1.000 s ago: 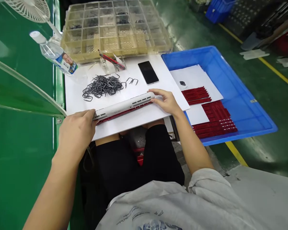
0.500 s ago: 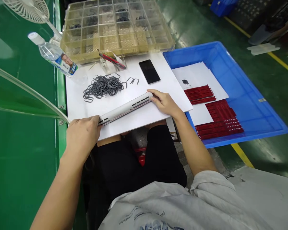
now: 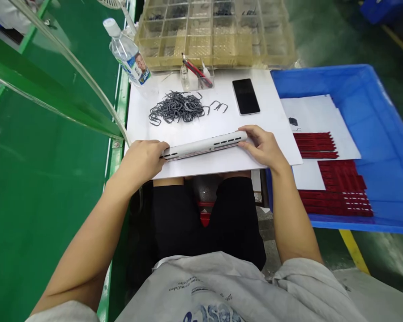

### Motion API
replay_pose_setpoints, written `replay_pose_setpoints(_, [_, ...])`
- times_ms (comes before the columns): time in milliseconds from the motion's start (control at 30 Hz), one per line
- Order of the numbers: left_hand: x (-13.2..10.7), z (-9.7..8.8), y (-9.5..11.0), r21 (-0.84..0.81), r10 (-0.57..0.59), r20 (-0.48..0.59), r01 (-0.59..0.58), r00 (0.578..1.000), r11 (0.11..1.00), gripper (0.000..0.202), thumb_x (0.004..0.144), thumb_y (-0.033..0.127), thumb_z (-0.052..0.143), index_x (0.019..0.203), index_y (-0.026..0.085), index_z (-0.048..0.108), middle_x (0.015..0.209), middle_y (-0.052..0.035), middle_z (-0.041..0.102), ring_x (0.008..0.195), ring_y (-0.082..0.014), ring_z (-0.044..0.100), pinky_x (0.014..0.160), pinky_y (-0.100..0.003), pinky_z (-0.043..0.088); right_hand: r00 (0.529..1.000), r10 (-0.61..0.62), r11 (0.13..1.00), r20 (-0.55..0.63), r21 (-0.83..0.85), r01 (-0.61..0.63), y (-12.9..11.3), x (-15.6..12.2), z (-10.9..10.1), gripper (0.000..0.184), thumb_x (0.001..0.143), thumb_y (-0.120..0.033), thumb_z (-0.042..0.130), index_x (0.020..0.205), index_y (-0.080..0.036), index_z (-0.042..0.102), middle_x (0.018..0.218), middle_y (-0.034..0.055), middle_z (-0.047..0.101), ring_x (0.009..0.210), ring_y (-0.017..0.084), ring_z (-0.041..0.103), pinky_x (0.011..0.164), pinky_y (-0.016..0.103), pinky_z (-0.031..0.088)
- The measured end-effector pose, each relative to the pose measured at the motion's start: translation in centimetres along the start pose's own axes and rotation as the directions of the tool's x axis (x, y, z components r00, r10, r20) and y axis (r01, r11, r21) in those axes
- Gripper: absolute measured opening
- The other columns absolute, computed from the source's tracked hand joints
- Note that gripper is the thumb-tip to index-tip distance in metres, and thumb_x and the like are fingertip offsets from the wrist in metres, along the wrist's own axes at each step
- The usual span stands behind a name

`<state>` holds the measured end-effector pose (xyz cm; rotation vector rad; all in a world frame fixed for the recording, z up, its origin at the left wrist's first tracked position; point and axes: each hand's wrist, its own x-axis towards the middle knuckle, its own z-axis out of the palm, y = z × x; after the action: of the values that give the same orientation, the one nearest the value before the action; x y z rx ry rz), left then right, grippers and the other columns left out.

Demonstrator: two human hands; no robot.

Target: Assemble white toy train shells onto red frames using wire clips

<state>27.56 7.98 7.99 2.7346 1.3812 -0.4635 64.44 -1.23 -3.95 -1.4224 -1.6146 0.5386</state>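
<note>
A long white slotted bar [image 3: 204, 145] lies across the near part of a white board [image 3: 218, 118] on my lap. My left hand [image 3: 144, 158] is closed round the bar's left end. My right hand [image 3: 263, 145] grips the bar's right end with curled fingers. Behind the bar, a heap of dark grey metal clips [image 3: 177, 107] lies on the board, with two loose clips [image 3: 218, 106] beside it. No red strip shows under the bar.
A black phone [image 3: 246, 96] lies on the board near a small clear holder with a red tool [image 3: 196, 74]. A water bottle [image 3: 129, 53] and a compartment tray [image 3: 215, 31] stand behind. A blue bin [image 3: 383, 116] on the right holds paper sheets and red strips [image 3: 336, 188]. Green conveyor at left.
The bar has been turned so the red strip along its lower edge no longer shows. Both hands keep their ends. The view has swung left, so everything sits further right in the picture.
</note>
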Motion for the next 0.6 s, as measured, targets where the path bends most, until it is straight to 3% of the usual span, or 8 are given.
replay_pose_setpoints(100, [0.6, 0.8, 1.5, 0.050, 0.065, -0.025, -0.064, 0.998, 0.997, 0.042, 0.101, 0.024, 0.066, 0.140, 0.011, 0.071, 0.136, -0.0223, 0.078, 0.132, -0.0452, 0.072, 0.111, -0.052, 0.054, 0.996, -0.036, 0.999, 0.081, -0.015, 0.037, -0.4, 0.1, 0.1, 0.046, 0.093, -0.035, 0.081, 0.137, -0.025, 0.077, 0.132, 0.0070, 0.083, 0.121, 0.033, 0.078, 0.111, 0.049, 0.061])
replay_pose_setpoints(233, [3.2, 1.3, 6.0, -0.086, 0.229, -0.113, -0.239, 0.967, 0.967, 0.065, 0.101, 0.042, 0.079, 0.153, 0.008, 0.058, 0.145, -0.0237, 0.072, 0.132, -0.0427, 0.070, 0.108, -0.049, 0.056, 0.992, -0.049, 0.998, 0.113, -0.032, 0.053, -0.5, 0.2, 0.3, 0.058, 0.090, -0.035, 0.081, 0.146, -0.023, 0.072, 0.139, 0.0103, 0.082, 0.125, 0.035, 0.077, 0.116, 0.054, 0.058])
replay_pose_setpoints(367, [6.1, 0.9, 9.9, -0.120, 0.290, -0.146, -0.307, 0.946, 0.944, 0.051, 0.108, 0.039, 0.070, 0.151, 0.013, 0.060, 0.135, -0.0185, 0.077, 0.128, -0.0384, 0.072, 0.094, -0.041, 0.057, 0.998, -0.015, 0.979, 0.061, -0.203, 0.027, -0.4, 0.1, 0.5, 0.066, 0.086, -0.035, 0.085, 0.148, -0.020, 0.070, 0.130, 0.0127, 0.083, 0.118, 0.038, 0.074, 0.115, 0.061, 0.051])
replay_pose_setpoints(467, [7.4, 0.7, 10.2, -0.130, 0.290, -0.137, -0.307, 0.947, 0.943, 0.039, 0.111, 0.039, 0.063, 0.141, 0.015, 0.068, 0.124, -0.0153, 0.082, 0.119, -0.0375, 0.076, 0.085, -0.038, 0.055, 0.996, -0.016, 0.984, 0.085, -0.177, 0.031, -0.2, 0.1, 0.5, 0.060, 0.087, -0.032, 0.084, 0.145, -0.021, 0.070, 0.120, 0.0090, 0.084, 0.101, 0.032, 0.073, 0.108, 0.053, 0.053])
replay_pose_setpoints(600, [7.9, 0.7, 8.4, -0.218, 0.286, -0.132, -0.310, 0.949, 0.925, 0.049, 0.105, 0.050, 0.067, 0.141, 0.017, 0.074, 0.116, -0.0138, 0.085, 0.108, -0.0386, 0.079, 0.082, -0.040, 0.054, 0.992, -0.067, 0.991, 0.111, -0.104, 0.079, 0.5, 0.4, 0.5, 0.054, 0.087, -0.035, 0.088, 0.137, -0.021, 0.073, 0.116, 0.0070, 0.084, 0.096, 0.029, 0.073, 0.103, 0.048, 0.054])
